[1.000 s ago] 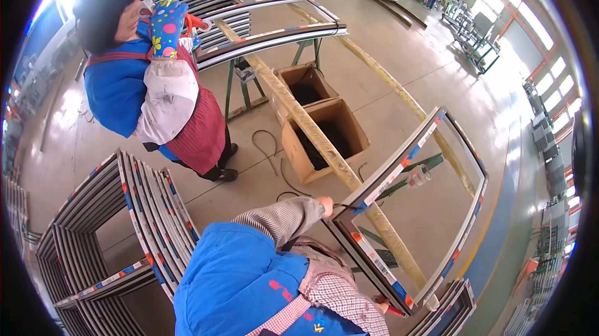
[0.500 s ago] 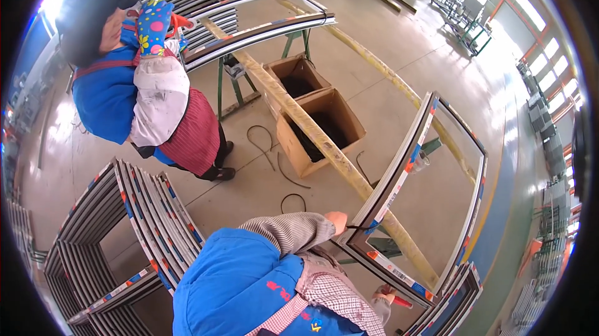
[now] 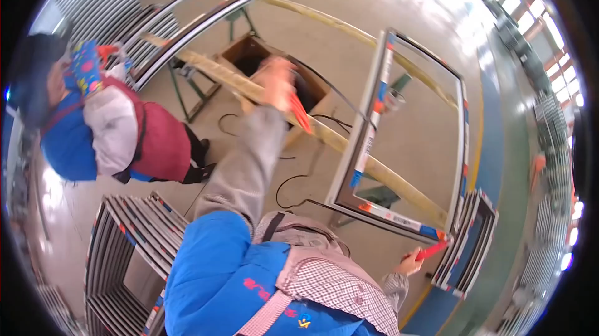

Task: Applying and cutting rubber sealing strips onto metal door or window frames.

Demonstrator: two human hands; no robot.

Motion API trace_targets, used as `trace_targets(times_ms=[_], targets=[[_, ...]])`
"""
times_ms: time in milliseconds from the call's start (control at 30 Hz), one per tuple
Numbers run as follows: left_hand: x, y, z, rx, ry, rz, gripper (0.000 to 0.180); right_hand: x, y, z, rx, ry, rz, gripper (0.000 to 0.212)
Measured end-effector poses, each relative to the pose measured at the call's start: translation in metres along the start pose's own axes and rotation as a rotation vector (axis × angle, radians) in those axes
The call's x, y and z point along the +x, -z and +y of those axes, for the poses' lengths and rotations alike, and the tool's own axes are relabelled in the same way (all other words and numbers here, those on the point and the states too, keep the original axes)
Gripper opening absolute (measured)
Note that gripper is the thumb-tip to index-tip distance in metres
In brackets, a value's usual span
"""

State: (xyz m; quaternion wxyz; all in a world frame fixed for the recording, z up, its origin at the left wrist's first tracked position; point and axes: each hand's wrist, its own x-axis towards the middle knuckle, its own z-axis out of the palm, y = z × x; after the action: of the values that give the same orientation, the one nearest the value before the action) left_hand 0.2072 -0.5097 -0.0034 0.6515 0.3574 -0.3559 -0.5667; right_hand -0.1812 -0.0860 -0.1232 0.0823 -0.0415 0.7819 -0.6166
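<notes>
My left hand (image 3: 274,83) is stretched far forward over the wooden rail and the cardboard box, blurred by motion, so its fingers cannot be read. A blurred orange-red thing (image 3: 300,113) shows beside it. From near that hand a thin black strip (image 3: 331,86) runs to the left side of a dark window frame (image 3: 415,216). This frame, with coloured stickers, lies across the wooden rails. At its near right corner my right hand (image 3: 410,263) is closed around a red-handled tool (image 3: 432,250), whose end meets the corner.
A co-worker (image 3: 125,117) stands at the left by another frame (image 3: 199,21) on a green trestle. Stacked frames stand at lower left (image 3: 118,255) and right (image 3: 468,242). Wooden rails (image 3: 393,180) span the middle, above a cardboard box (image 3: 318,89). Black strips (image 3: 281,189) lie on the floor.
My left hand has left the frame's near left corner and swung forward and left toward the box. The red-handled tool in my right hand has risen to the frame's near right corner. The view has shifted.
</notes>
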Motion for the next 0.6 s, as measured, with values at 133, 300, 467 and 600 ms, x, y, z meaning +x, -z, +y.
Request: trace_targets(times_ms=[133,300,467,600], targets=[[0.015,0.054,0.091,-0.362,-0.275,0.476,0.010,0.010,-0.011,-0.019,0.022,0.122,-0.204,0.019],[-0.021,0.164,-0.006,0.221,-0.037,0.453,0.014,-0.002,-0.049,-0.043,-0.397,0.660,-0.444,0.021],[-0.137,0.120,-0.084,0.259,0.576,0.180,0.019,-0.029,-0.076,-0.068,-0.624,0.831,-0.577,0.018],[-0.165,0.089,-0.128,0.171,0.815,0.038,0.022,-0.053,-0.103,-0.073,-0.681,0.823,-0.599,0.020]])
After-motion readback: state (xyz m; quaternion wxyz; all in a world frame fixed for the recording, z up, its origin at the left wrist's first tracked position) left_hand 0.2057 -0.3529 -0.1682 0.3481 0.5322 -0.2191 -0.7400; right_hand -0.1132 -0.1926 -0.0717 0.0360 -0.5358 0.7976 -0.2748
